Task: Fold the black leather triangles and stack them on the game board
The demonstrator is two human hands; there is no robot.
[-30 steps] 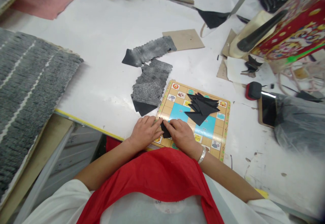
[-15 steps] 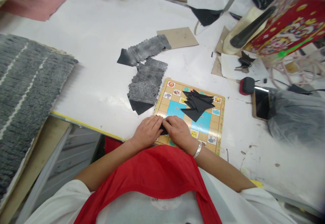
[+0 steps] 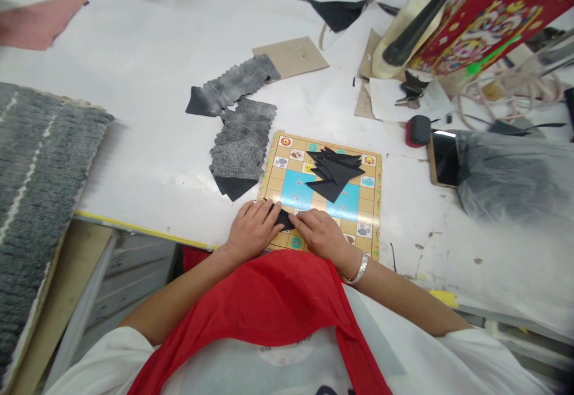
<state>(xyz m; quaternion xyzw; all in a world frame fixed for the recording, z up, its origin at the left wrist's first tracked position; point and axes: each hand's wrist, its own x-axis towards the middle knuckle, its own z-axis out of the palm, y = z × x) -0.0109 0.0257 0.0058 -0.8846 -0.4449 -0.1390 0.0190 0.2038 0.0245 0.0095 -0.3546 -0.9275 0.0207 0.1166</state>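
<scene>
A small black piece (image 3: 283, 219) lies on the near edge of a colourful game board (image 3: 365, 207). My left hand (image 3: 251, 228) and my right hand (image 3: 320, 232) press on it from either side, fingers curled and pinching it. A stack of black triangular pieces (image 3: 334, 171) sits on the board's far half. Left of the board lies a row of grey felt pieces (image 3: 242, 144) with zigzag edges.
A large grey knitted sheet (image 3: 36, 168) covers the left. A phone (image 3: 443, 157), a red and black object (image 3: 418, 130), a grey plastic bag (image 3: 515, 174) and a red patterned box (image 3: 493, 12) stand at the right. Cardboard (image 3: 293, 55) lies farther back.
The view has shifted, so everything sits further left and lower in frame. My hands stay on the black piece, which now shows a little more between my fingers.
</scene>
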